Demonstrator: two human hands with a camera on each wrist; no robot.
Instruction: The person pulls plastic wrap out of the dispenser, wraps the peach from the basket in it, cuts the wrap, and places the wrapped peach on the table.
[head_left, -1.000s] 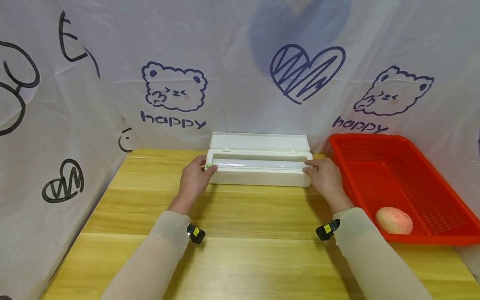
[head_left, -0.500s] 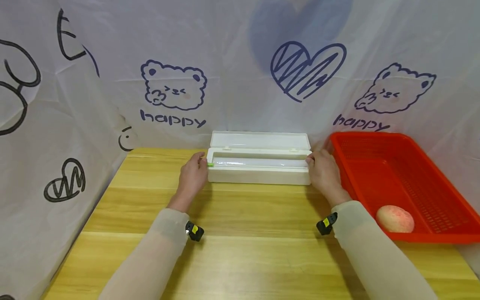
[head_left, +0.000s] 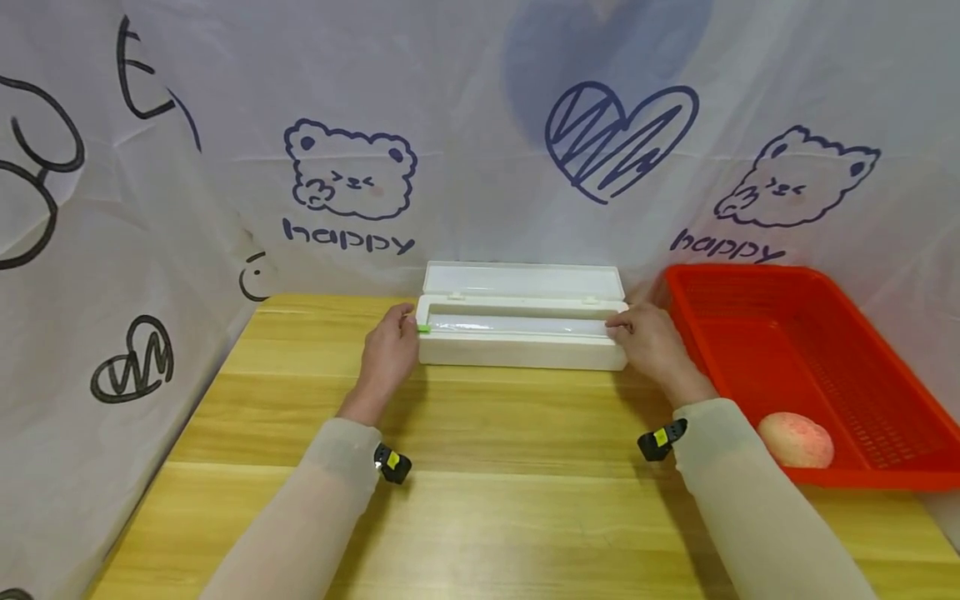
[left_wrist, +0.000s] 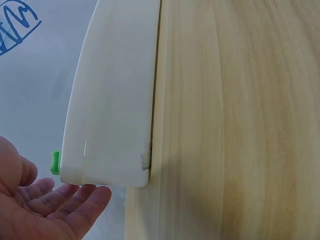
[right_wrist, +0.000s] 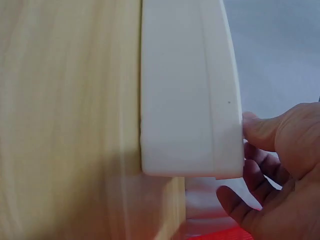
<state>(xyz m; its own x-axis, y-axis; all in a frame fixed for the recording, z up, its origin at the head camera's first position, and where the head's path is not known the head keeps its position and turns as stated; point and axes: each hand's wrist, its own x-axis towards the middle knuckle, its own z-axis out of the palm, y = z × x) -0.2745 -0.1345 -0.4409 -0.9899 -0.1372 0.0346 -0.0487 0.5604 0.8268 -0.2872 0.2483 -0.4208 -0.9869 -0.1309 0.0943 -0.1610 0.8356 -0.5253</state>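
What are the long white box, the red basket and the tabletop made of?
The white box looks like hard plastic, smooth and slightly shiny, with rounded, moulded-looking corners. The red basket seems to be plastic too: bright, even colour and rows of small holes. The tabletop looks like shiny wood, with streaky grain lines, but it could be a printed wood pattern.

The box [head_left: 521, 353] is white (its tab [left_wrist: 55, 162] bright green), the basket [head_left: 870, 477] red, the tabletop [head_left: 480, 508] yellow wood grain.
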